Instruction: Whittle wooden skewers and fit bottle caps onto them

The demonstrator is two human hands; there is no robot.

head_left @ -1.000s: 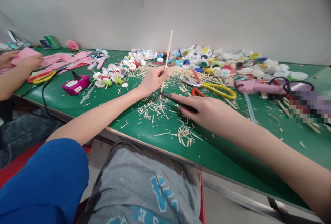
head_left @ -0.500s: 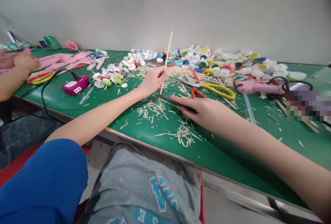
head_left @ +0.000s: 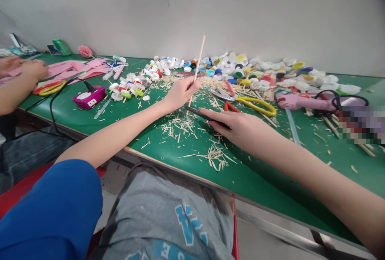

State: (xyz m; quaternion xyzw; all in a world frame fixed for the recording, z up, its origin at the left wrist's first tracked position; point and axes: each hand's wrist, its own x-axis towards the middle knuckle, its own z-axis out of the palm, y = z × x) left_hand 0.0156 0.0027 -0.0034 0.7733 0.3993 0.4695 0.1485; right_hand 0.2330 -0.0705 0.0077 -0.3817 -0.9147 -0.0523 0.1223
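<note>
L hand [head_left: 181,92]: fingers pinched on stick [head_left: 199,57], top above, low end below them | R hand [head_left: 239,123]: fingers curled rnd dk tool [head_left: 206,115], tip by stick end, contact unclear | step: prob. shaving stick | nxt: needs firm L pinch

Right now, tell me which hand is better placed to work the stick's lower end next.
The right hand, I'd judge: it holds a slim dark tool with its tip by that end, while the left hand grips the stick higher up.
</note>
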